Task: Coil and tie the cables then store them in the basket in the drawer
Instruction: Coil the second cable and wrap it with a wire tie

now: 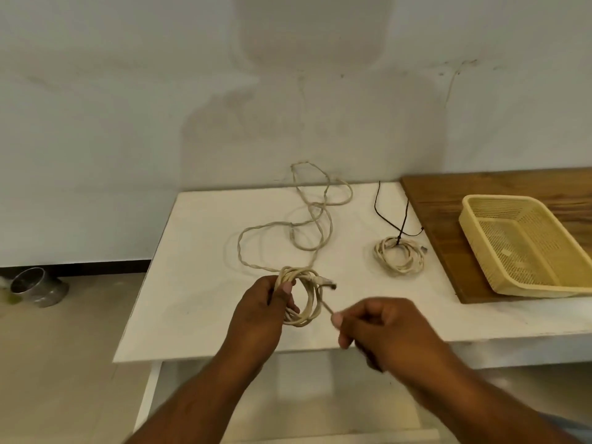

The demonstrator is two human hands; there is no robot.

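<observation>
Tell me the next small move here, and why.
Probably the right hand should lay its pinched strand as another loop into the coil that the left hand holds: much of the cable lies uncoiled on the table, so tying seems premature.

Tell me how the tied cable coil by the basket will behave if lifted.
Probably light and floppy: the tied cable coil is thin loops, so it should sag. The black cord binds one spot only, so it likely holds together; its loose tail may drag.
</observation>
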